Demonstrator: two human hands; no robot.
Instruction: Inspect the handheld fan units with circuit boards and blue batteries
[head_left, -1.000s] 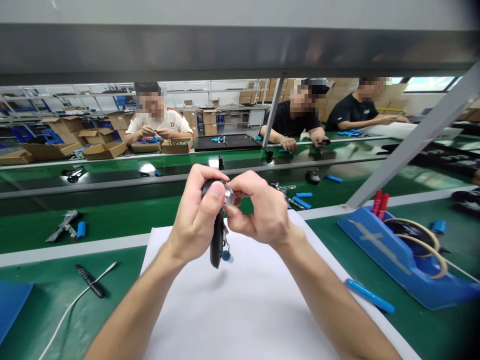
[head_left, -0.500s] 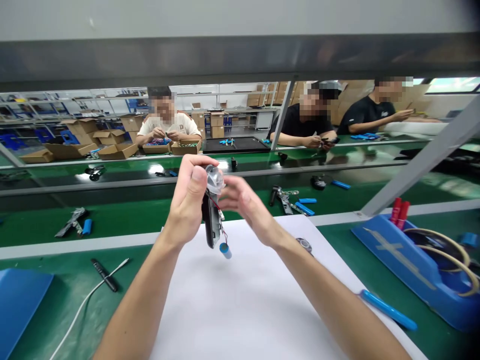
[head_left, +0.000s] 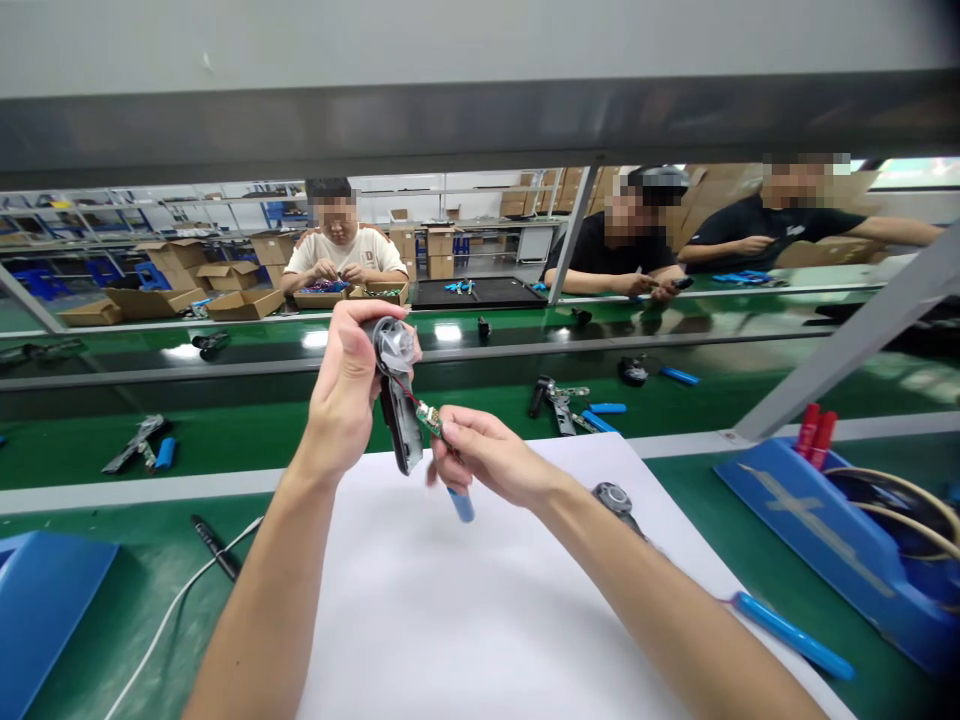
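My left hand [head_left: 346, 375] is closed around the head of a black device housing [head_left: 403, 425] with a clear, round plastic part [head_left: 396, 345] at its top. The housing hangs tilted above a white sheet [head_left: 450, 620]. Pinched in my right hand [head_left: 487, 450] is a small green circuit board [head_left: 430, 416], joined to the housing by thin red wire. Below those fingers dangles a blue cylindrical battery [head_left: 462, 505]. A grey-black round-headed part [head_left: 615, 498] lies on the sheet, partly behind my right forearm.
At right are a blue bin [head_left: 817, 540] with red markers and a blue tool handle [head_left: 793, 635]. A black pen [head_left: 214, 548] and white cable [head_left: 176, 605] lie left. Opened devices [head_left: 142, 445] sit along the green line; a metal post [head_left: 847, 340] slants at right. Three people sit opposite.
My right hand has come down from beside the clear part and taken hold of the circuit board. My left hand has shifted slightly left with the housing, which is turned more toward me.
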